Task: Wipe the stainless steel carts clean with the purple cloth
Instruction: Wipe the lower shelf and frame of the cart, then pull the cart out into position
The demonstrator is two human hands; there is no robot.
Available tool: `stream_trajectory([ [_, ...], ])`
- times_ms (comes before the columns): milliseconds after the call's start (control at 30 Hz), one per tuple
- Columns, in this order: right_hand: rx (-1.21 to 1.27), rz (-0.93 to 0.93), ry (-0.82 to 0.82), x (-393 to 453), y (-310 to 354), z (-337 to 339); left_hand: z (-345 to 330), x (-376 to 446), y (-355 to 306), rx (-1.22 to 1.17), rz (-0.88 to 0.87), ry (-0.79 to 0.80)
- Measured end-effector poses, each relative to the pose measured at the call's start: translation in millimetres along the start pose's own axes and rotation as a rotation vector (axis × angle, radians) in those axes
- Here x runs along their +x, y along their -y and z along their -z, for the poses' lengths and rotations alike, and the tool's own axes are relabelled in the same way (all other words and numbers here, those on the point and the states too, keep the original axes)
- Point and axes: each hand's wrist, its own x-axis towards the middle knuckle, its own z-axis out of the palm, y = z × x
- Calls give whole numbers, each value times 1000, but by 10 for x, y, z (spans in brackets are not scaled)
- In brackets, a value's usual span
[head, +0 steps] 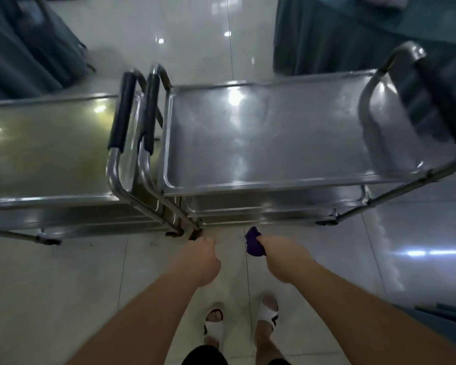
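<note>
Only the head view was there to go by, so everything below came from it. You held the cloth (253, 243) bunched in your right hand (282, 259), fingers curled round it, low in front of the right cart (274, 133) and just short of its lower shelves. Your left hand (204, 259) was curled into a loose fist with nothing visible in it, near the foot of the frames where the two carts met.

The cloth looked soft and light; wadded like that it would likely smear more than wipe, so I judged it better opened flat under your palm. The carts looked rigid and slick, and on casters they might roll under pressure; the black-sleeved handles (121, 111) seemed the sensible place to steady them.

The right cart's top tray showed faint hazy streaks under the lamp glare. The left cart (45, 148) reflected a yellowish tint; whether that was dirt or reflection I couldn't tell. Both stood side by side, touching or nearly so, on a glossy pale tiled floor (63, 285). Dark draped fabric (340, 40) hung behind them, and your feet were in white sandals (215, 325).
</note>
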Motion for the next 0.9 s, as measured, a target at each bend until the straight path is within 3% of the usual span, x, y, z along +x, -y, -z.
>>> stream_trajectory([
  [167, 0, -106, -15, -494, 103, 313, 273, -302, -80, 53, -99, -71],
  [533, 90, -350, -269, -1578, 29, 481, 663, -754, -535, 230, -435, -236],
  [900, 300, -486, -500, -2454, -1064, 437, 884, -1112, -2012, 376, -690, -317],
])
